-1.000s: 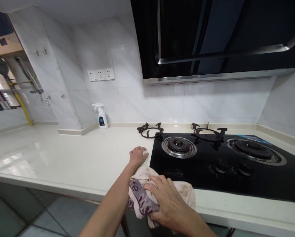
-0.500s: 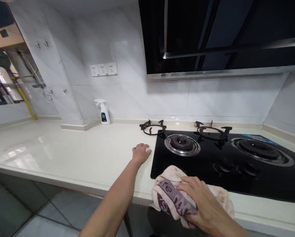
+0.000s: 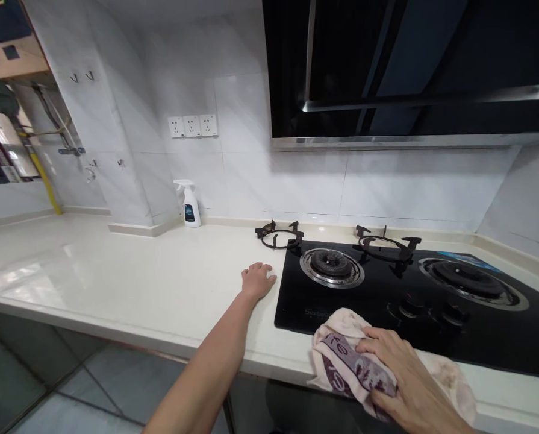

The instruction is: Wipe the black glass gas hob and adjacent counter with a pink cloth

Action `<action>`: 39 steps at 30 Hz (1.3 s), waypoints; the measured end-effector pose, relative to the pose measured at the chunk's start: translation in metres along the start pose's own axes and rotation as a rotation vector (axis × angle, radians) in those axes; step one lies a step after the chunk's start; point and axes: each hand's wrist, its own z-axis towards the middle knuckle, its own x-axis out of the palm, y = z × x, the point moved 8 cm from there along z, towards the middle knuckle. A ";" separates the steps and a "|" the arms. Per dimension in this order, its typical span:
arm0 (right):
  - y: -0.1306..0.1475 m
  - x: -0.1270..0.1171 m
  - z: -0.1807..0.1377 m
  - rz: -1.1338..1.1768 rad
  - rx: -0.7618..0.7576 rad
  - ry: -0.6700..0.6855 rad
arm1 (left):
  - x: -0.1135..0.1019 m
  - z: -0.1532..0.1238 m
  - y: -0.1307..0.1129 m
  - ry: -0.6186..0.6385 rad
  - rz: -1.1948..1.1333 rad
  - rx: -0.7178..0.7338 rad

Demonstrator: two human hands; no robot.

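My right hand (image 3: pixel 398 374) is closed on a bunched towel (image 3: pixel 348 355), pale pink with a purple lettered band. The towel lies over the front edge of the black gas stove (image 3: pixel 341 301) and the counter strip before it, and part of it hangs past the counter's edge. Left of the stove, my left hand (image 3: pixel 256 281) rests on the white countertop (image 3: pixel 161 283), fingers stretched out and holding nothing. Two black pan supports (image 3: pixel 279 236) are off their burners, at the back of the stove. The left burner (image 3: pixel 331 265) and right burner (image 3: pixel 470 280) are bare.
A white spray bottle (image 3: pixel 190 205) stands against the back wall, beneath wall sockets (image 3: pixel 192 126). Overhead hangs a black range hood (image 3: pixel 386 72). Control knobs (image 3: pixel 411 305) sit near the stove's front. A wall pillar (image 3: pixel 129 132) rises at the left, and a yellow pipe (image 3: pixel 46 184) runs beyond it.
My right hand has slid the towel rightward along the stove's front edge, uncovering lettering on the stove's left front. My left hand stays in place. The view has shifted slightly.
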 end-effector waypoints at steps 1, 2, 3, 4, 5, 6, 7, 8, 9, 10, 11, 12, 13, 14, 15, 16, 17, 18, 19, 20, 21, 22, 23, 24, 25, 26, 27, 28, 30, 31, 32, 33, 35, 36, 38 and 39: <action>0.005 0.000 0.003 0.003 -0.002 0.001 | 0.000 0.000 0.000 0.000 -0.001 0.000; 0.010 -0.001 0.005 0.008 -0.007 0.000 | 0.000 0.000 0.000 0.000 -0.003 -0.001; 0.015 -0.001 0.007 0.012 -0.014 -0.002 | 0.000 0.000 0.000 -0.002 -0.003 -0.002; 0.020 -0.001 0.009 0.014 -0.023 -0.004 | 0.000 0.000 0.000 -0.005 -0.003 -0.004; 0.025 -0.001 0.011 0.015 -0.030 -0.005 | -0.001 0.000 0.000 -0.008 -0.002 -0.005; 0.030 0.000 0.013 0.015 -0.038 -0.005 | -0.002 -0.001 -0.001 -0.011 -0.001 -0.005; 0.036 0.002 0.015 0.013 -0.044 -0.004 | -0.003 -0.001 -0.001 -0.012 0.000 -0.005; 0.041 0.003 0.017 0.011 -0.051 -0.005 | -0.003 -0.002 -0.001 -0.012 0.002 -0.004; 0.046 0.005 0.020 0.008 -0.058 -0.006 | -0.004 -0.002 -0.002 -0.011 0.004 -0.005; 0.052 0.006 0.023 0.007 -0.068 -0.009 | -0.005 -0.003 -0.002 -0.010 0.006 -0.007; 0.058 0.007 0.026 0.006 -0.078 -0.012 | -0.005 -0.003 -0.002 -0.011 0.008 -0.009; 0.063 0.009 0.028 0.006 -0.088 -0.013 | -0.006 -0.003 -0.002 -0.012 0.011 -0.011; 0.069 0.011 0.031 0.008 -0.097 -0.012 | -0.006 -0.004 -0.003 -0.015 0.014 -0.012; 0.074 0.013 0.034 0.013 -0.106 -0.007 | -0.007 -0.004 -0.003 -0.017 0.016 -0.012; 0.078 0.016 0.037 0.019 -0.113 0.003 | -0.007 -0.003 -0.003 -0.020 0.019 -0.012; 0.082 0.019 0.039 0.029 -0.120 0.016 | -0.007 -0.003 -0.003 -0.023 0.022 -0.012; 0.085 0.023 0.042 0.040 -0.125 0.032 | -0.007 -0.003 -0.003 -0.024 0.025 -0.011; 0.088 0.027 0.044 0.051 -0.131 0.047 | -0.007 -0.003 -0.003 -0.025 0.028 -0.010; 0.090 0.031 0.046 0.062 -0.138 0.061 | -0.007 -0.003 -0.003 -0.026 0.031 -0.009; 0.092 0.035 0.047 0.072 -0.147 0.077 | -0.008 -0.003 -0.004 -0.026 0.034 -0.006; 0.093 0.038 0.048 0.081 -0.157 0.092 | -0.008 -0.003 -0.004 -0.025 0.037 -0.004; 0.094 0.041 0.049 0.088 -0.165 0.104 | -0.008 -0.003 -0.004 -0.024 0.040 -0.003; 0.094 0.043 0.049 0.094 -0.174 0.113 | -0.008 -0.003 -0.004 -0.023 0.043 -0.002; 0.094 0.044 0.049 0.099 -0.182 0.118 | -0.008 -0.003 -0.004 -0.022 0.046 -0.003; 0.094 0.044 0.048 0.103 -0.189 0.120 | -0.009 -0.003 -0.004 -0.021 0.048 -0.004; 0.093 0.044 0.047 0.102 -0.192 0.117 | -0.009 -0.003 -0.004 -0.020 0.050 -0.006; 0.093 0.043 0.047 0.100 -0.196 0.115 | -0.009 -0.003 -0.004 -0.020 0.053 -0.007; 0.093 0.041 0.046 0.096 -0.198 0.116 | -0.009 -0.003 -0.004 -0.020 0.055 -0.007; 0.092 0.038 0.045 0.087 -0.191 0.126 | -0.008 -0.002 -0.004 -0.020 0.059 -0.007; 0.092 0.037 0.044 0.084 -0.186 0.135 | -0.008 -0.002 -0.004 -0.018 0.061 -0.006; 0.093 0.037 0.044 0.084 -0.185 0.145 | -0.007 -0.002 -0.005 -0.017 0.062 -0.005; 0.093 0.036 0.044 0.086 -0.187 0.153 | -0.007 -0.002 -0.005 -0.016 0.062 -0.005; 0.093 0.035 0.043 0.098 -0.203 0.157 | -0.007 -0.001 -0.004 -0.014 0.058 -0.007; 0.094 0.035 0.043 0.106 -0.213 0.150 | -0.007 -0.001 -0.004 -0.013 0.056 -0.009; 0.093 0.034 0.044 0.121 -0.229 0.127 | -0.007 -0.001 -0.004 -0.012 0.050 -0.013; 0.093 0.034 0.044 0.126 -0.232 0.115 | -0.007 -0.001 -0.004 -0.010 0.049 -0.014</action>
